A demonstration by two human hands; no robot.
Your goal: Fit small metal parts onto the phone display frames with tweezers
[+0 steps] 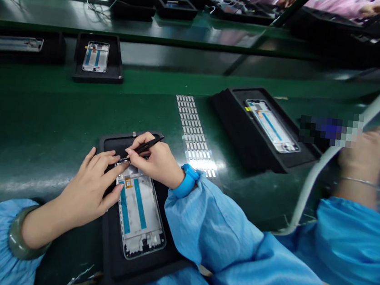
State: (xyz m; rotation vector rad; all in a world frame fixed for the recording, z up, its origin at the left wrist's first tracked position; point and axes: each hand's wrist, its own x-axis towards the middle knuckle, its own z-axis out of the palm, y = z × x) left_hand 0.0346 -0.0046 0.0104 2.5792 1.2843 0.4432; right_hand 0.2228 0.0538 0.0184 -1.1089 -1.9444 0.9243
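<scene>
A phone frame (139, 210) with two blue strips and a small orange flex piece lies in a black foam tray (113, 262) in front of me. My left hand (94, 179) rests with its fingers spread over the upper left edge of the frame, the fingertips touching it. Pinched in my right hand (154, 159) is a pair of slim black tweezers (148, 144), slanted with the tip down at the frame's top end. The exact spot under the tip is partly hidden by my fingers.
A sheet of small silvery labels (193, 127) lies on the green bench (41, 125). Stacked black trays (245, 135) with another phone frame (272, 126) stand to the right. Further trays (97, 77) sit behind. A white curved tube (313, 175) and a co-worker's arm (353, 243) are at right.
</scene>
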